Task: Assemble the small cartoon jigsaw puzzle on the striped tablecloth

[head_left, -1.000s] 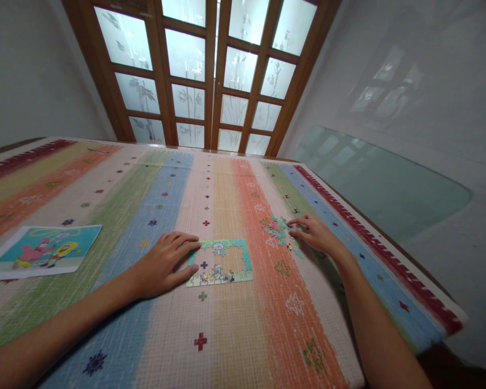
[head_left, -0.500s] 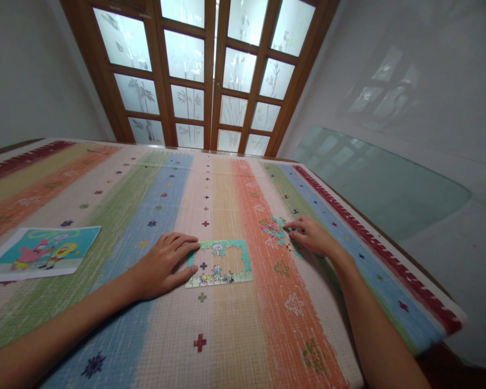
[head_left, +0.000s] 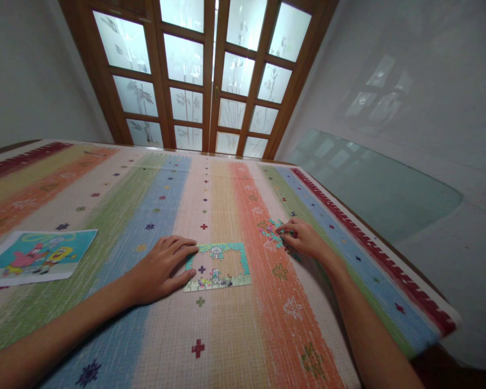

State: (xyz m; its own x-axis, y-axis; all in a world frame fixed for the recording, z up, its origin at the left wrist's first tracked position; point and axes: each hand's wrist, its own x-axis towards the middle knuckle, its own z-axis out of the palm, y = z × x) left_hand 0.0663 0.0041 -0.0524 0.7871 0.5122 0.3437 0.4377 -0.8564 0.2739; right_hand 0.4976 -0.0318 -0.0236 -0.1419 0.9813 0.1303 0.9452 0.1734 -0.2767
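Observation:
A partly assembled jigsaw puzzle [head_left: 241, 282] lies flat on the cloth in front of me, its border joined around a bare middle where the cloth shows. My left hand [head_left: 164, 273] rests at its left side, fingers stretched out and apart, the tips touching the border. To the right of the puzzle is a small pile of loose puzzle pieces [head_left: 269, 231], mostly teal with some pink. At the right edge of that pile is my right hand [head_left: 305, 239], thumb and forefinger bent close together among the pieces. Whether a piece sits between those fingertips is too small to make out.
A printed cartoon picture [head_left: 40, 256] lies on the left of the table. The striped tablecloth [head_left: 227, 335] covers the tabletop. A wooden door with frosted panes [head_left: 186, 102] stands beyond the far edge, and a pale glass panel [head_left: 372, 183] is along the right wall.
My right hand has shifted slightly left over the loose pieces, and its fingers have drawn in towards the thumb. My left hand stays at the puzzle's left side. The view has tilted slightly.

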